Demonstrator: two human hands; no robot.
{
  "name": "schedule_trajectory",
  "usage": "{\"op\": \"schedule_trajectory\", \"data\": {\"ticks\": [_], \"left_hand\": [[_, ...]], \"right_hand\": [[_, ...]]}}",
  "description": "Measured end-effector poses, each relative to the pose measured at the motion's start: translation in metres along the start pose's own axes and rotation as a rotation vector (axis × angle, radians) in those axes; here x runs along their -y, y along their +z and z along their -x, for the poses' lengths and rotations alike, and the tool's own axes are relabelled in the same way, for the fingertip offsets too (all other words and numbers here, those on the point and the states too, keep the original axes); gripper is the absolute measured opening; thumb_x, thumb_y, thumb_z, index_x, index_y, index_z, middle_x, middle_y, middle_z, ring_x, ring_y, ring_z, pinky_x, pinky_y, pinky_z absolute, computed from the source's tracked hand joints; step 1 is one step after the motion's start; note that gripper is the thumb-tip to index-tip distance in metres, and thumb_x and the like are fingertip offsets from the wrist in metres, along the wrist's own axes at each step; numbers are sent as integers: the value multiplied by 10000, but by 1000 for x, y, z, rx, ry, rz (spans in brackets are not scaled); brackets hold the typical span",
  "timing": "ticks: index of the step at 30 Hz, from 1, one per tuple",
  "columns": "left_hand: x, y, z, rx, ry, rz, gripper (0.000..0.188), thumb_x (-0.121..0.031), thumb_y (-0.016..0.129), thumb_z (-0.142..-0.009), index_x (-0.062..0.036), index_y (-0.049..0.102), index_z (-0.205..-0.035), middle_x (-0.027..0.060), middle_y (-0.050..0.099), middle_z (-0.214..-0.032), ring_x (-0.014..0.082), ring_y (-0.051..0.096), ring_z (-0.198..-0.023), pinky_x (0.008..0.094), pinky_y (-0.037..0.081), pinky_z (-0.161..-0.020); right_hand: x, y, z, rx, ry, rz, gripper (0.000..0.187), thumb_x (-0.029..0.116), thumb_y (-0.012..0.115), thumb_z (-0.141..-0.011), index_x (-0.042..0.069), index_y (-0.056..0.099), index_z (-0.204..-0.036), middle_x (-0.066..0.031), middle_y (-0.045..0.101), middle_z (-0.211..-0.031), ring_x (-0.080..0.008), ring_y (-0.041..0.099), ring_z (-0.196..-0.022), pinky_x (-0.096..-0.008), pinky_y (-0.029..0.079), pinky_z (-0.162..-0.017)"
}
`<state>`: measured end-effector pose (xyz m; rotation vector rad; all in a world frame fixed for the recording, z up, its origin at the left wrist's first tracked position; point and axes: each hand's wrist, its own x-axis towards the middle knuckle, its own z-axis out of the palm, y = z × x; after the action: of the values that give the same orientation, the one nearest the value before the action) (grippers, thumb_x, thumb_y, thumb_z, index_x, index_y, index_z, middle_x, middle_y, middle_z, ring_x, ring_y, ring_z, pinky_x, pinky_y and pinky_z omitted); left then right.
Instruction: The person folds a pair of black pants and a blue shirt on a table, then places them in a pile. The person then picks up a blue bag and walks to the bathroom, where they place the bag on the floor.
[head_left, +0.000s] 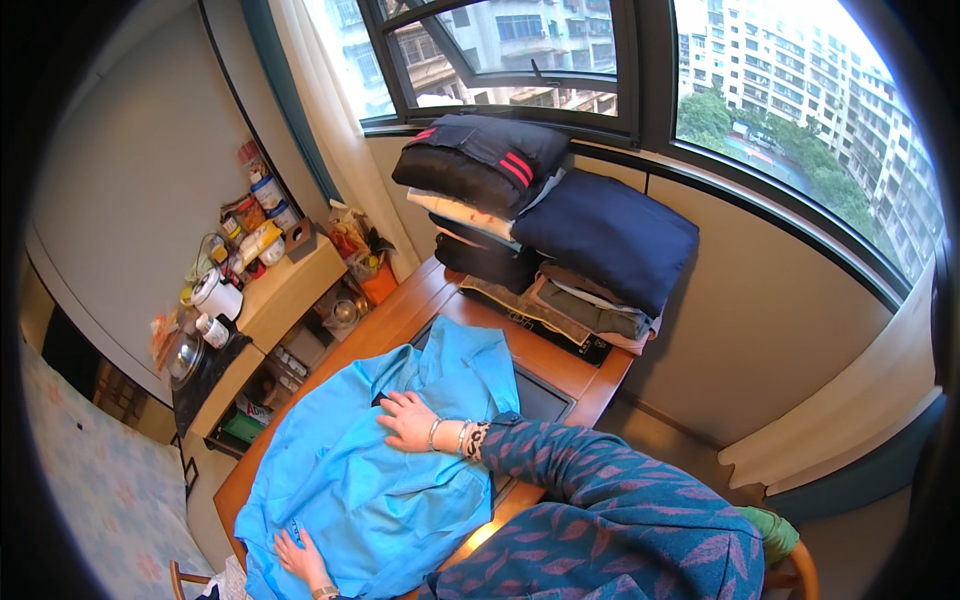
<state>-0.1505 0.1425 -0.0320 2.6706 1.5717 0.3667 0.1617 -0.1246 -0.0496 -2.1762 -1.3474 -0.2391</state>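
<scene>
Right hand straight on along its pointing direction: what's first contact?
Likely more of the blue cloth, in the folds just left of the right hand; how high they rise is unclear.

Daylight pours through the window point(627, 90) at the top, washing the apartment blocks point(790, 65) outside pale, while the wall panel point(120, 190) at left sits in dull grey shade. A yellow-white glare burns on the wooden table point(395, 310) near the lower edge; soft shadows crease the evenly lit blue garment point(385, 500). Dark folded clothes point(610, 235) lose detail in their blacks. Fisheye curvature bends straight edges, black vignetting swallows the corners, and the rim turns soft
</scene>
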Motion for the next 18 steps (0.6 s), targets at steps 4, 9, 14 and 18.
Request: {"op": "schedule_trajectory", "data": {"ticks": [4, 9, 14, 18], "left_hand": [[-1, -1, 0, 3, -17, -19, 597, -459, 508, -960, -67, 480, -1410, 140, 365, -1534, 335, 289, -1428, 527, 218, -1143], [0, 0, 1, 3, -16, -11, 603, -471, 504, -959, -70, 483, -1409, 150, 362, -1534, 344, 287, -1428, 518, 218, -1147], [11, 13, -3, -110, 105, 18, 587, -449, 562, -935, -67, 512, -1379, 184, 441, -1473, 371, 366, -1375, 528, 278, -1113], [19, 24, -2, -197, 127, 61, 593, -460, 611, -898, -67, 554, -1338, 185, 465, -1451, 370, 387, -1363, 533, 280, -1111]], "right_hand": [[1, 0, 0, 12, 9, -14, 496, 379, 652, -833, 102, 596, -1241, -193, 461, -1402, -395, 366, -1340, -542, 313, -1064], [0, 1, -1, 12, 7, -15, 495, 385, 656, -823, 108, 601, -1230, -190, 468, -1395, -395, 369, -1341, -553, 320, -1058], [-2, 6, -1, -56, -20, 96, 474, 390, 672, -788, 121, 617, -1174, -176, 520, -1335, -387, 423, -1299, -548, 368, -1012], [-6, -1, -2, -72, -65, 25, 467, 366, 707, -754, 157, 634, -1165, -150, 551, -1304, -375, 446, -1288, -548, 384, -992]]}}
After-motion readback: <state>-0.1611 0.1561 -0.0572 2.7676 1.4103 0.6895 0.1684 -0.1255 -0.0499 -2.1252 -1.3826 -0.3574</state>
